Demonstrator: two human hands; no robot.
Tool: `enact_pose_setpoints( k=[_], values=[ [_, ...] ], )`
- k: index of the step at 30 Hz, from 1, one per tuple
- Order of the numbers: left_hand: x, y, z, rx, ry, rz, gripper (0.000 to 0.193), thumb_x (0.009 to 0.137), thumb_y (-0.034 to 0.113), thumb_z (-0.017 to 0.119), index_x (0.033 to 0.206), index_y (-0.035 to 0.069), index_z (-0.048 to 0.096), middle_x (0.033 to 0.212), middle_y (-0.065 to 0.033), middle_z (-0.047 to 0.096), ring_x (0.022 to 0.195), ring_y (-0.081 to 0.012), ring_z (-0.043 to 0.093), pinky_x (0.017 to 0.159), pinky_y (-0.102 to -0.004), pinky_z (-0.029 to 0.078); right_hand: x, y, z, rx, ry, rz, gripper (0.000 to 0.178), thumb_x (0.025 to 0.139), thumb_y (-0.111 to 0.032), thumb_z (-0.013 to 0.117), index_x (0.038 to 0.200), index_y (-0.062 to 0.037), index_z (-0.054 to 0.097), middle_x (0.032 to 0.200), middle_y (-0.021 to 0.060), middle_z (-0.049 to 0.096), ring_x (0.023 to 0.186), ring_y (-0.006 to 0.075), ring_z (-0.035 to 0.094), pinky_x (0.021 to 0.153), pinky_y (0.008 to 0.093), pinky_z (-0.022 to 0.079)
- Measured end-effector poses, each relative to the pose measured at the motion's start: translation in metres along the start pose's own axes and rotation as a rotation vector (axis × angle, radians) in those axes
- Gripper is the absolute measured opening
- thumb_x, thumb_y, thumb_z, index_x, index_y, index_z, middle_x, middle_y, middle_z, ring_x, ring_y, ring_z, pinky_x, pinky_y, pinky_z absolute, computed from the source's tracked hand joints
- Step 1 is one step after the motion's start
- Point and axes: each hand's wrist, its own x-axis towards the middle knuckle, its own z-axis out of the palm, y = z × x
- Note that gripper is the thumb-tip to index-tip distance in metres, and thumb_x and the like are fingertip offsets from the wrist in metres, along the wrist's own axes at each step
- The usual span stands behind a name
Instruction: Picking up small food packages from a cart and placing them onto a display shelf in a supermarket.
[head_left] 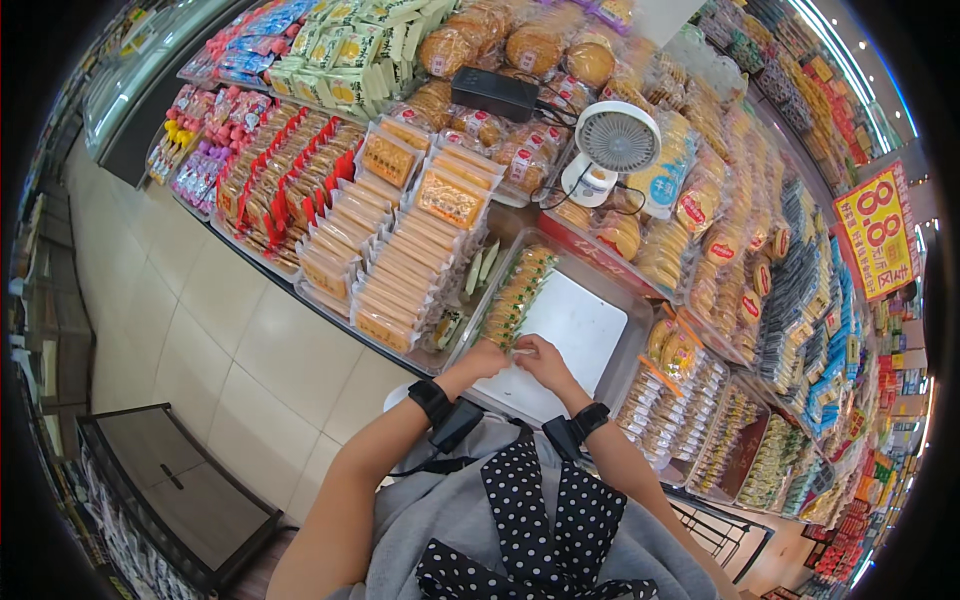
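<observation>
A row of small golden snack packets with green-edged clear wrappers (518,290) stands along the left side of a clear plastic tray (640,318). My left hand (487,358) is closed at the near end of that row. My right hand (541,362) sits just to its right, fingers curled in a pinch toward the last packets. Whatever lies between the fingers of either hand is too small to make out. A white flat sheet (575,335) covers the rest of the tray's bottom. Both wrists wear black straps with dark boxes.
Beyond the tray, a small white fan (617,140) stands near a black box (494,94) with cables. Long packs of wrapped crackers (400,290) fill the left. Bagged round biscuits (700,220) lie to the right. A dark low cabinet (180,490) stands on the tiled floor.
</observation>
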Motion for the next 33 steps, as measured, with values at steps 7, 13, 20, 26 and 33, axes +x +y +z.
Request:
enact_pose_setpoints(
  k=[7,13,20,26,33],
  values=[
    [0.003,-0.003,0.0,0.195,0.235,0.292,0.02,0.062,0.016,0.054,0.07,-0.002,0.055,0.058,-0.0123,0.053,0.052,-0.017,0.05,0.049,-0.0292,0.039,-0.002,-0.011,0.002,0.308,-0.098,0.067,0.037,0.071,0.003,0.051,0.106,0.0003,0.04,0.109,0.0141,0.045,0.085,0.0154,0.053,0.072,0.023,0.043],
    [0.007,0.001,-0.001,0.25,0.163,0.16,0.03,0.058,0.017,0.056,0.081,-0.002,0.055,0.072,-0.0229,0.055,0.071,-0.0335,0.055,0.063,-0.0355,0.043,-0.008,-0.01,0.003,0.352,-0.135,0.09,0.041,0.072,0.001,0.049,0.112,0.001,0.037,0.112,0.011,0.043,0.085,0.0142,0.051,0.07,0.0228,0.042],
    [0.008,-0.015,-0.003,0.492,0.109,0.248,0.022,0.063,0.019,0.054,0.073,0.0,0.059,0.068,-0.0177,0.057,0.064,-0.0272,0.056,0.057,-0.0334,0.042,-0.017,-0.018,0.001,0.248,-0.112,0.117,0.044,0.073,-0.006,0.052,0.114,0.0002,0.038,0.111,0.01,0.045,0.086,0.0148,0.052,0.069,0.0242,0.042],
    [-0.001,-0.017,-0.002,0.371,-0.072,0.268,0.024,0.064,0.019,0.054,0.073,-0.003,0.057,0.066,-0.0146,0.057,0.059,-0.0232,0.055,0.056,-0.0316,0.042,-0.043,-0.026,-0.006,0.273,0.006,0.114,0.04,0.075,-0.008,0.051,0.112,0.0006,0.039,0.109,0.0102,0.047,0.086,0.0157,0.052,0.069,0.0249,0.042],
    [-0.025,0.024,0.03,-0.025,-0.294,0.171,0.022,0.073,0.016,0.052,0.089,0.001,0.055,0.075,-0.0046,0.055,0.067,-0.0111,0.053,0.057,-0.0215,0.041,-0.103,-0.031,-0.017,0.503,0.221,0.086,0.028,0.076,-0.007,0.049,0.103,0.0009,0.047,0.097,0.0104,0.053,0.084,0.0172,0.054,0.069,0.0239,0.042]
  ],
)
